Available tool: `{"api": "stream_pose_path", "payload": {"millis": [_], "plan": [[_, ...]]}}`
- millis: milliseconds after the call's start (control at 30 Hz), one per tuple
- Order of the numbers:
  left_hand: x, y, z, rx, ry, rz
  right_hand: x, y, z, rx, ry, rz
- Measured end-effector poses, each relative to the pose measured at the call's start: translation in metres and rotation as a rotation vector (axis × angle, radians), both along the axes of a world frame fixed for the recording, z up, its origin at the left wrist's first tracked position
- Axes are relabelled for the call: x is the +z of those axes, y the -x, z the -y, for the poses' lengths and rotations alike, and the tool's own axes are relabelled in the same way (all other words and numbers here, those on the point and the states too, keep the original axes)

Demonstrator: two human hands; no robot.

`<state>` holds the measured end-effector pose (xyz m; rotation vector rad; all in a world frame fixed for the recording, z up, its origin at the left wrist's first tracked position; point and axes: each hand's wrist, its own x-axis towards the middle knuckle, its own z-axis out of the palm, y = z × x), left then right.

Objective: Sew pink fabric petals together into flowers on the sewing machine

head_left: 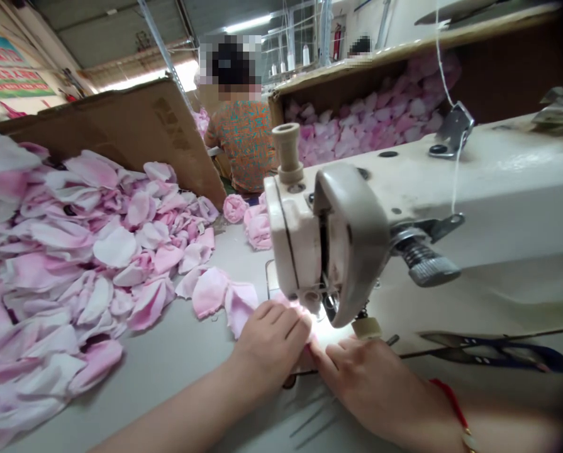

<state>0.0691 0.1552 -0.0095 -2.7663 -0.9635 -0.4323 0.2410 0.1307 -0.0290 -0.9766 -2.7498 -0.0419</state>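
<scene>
My left hand (274,333) is closed over a strip of pink petal-shaped fabric pieces (210,292), its fingertips beside the lit needle area. That strip trails off to the left across the table. On the other side, my right hand (361,377), with a red bracelet (448,399) at the wrist, has its fingers curled in at the fabric's near edge. The fabric between the two hands is mostly hidden. Directly above stands the white sewing machine head (293,242); the needle itself is hard to make out.
Loose pink and white petal pieces (116,245) are heaped at left against a cardboard panel (134,129). Rolled pink fabric (257,226) lies behind the machine. Thread snips (498,352) rest at right. A cardboard box (413,47) holds more pieces. Another person (246,145) sits beyond.
</scene>
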Motion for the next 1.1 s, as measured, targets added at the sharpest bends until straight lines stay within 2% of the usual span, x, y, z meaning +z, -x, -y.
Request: {"api": "stream_pose_path", "payload": {"millis": [133, 233, 333, 433, 533, 667, 800, 967, 1100], "plan": [[0.000, 0.000, -0.001, 0.076, 0.113, 0.017, 0.005, -0.003, -0.007, 0.024, 0.032, 0.043], [0.001, -0.001, 0.001, 0.105, 0.131, 0.007, 0.003, -0.006, -0.010, 0.012, 0.002, 0.057], [0.002, -0.005, 0.005, 0.139, 0.117, -0.043, -0.002, -0.007, -0.009, 0.002, -0.005, 0.032], [-0.002, -0.009, 0.010, 0.146, 0.030, -0.040, -0.002, -0.008, -0.007, 0.002, 0.026, 0.013], [-0.011, -0.010, 0.011, 0.146, -0.063, -0.013, 0.005, -0.010, -0.009, 0.008, 0.042, 0.016], [-0.019, -0.009, 0.003, 0.150, -0.086, -0.005, 0.017, -0.013, -0.018, -0.019, 0.039, -0.008], [-0.014, -0.006, -0.004, 0.111, -0.085, 0.092, 0.018, -0.015, -0.024, -0.020, 0.030, -0.045], [-0.006, -0.006, 0.000, 0.079, 0.050, 0.152, 0.016, -0.014, -0.019, -0.057, 0.071, 0.017], [-0.010, -0.009, 0.001, 0.110, -0.082, 0.057, 0.018, -0.022, -0.017, -0.101, 0.137, -0.004]]}}
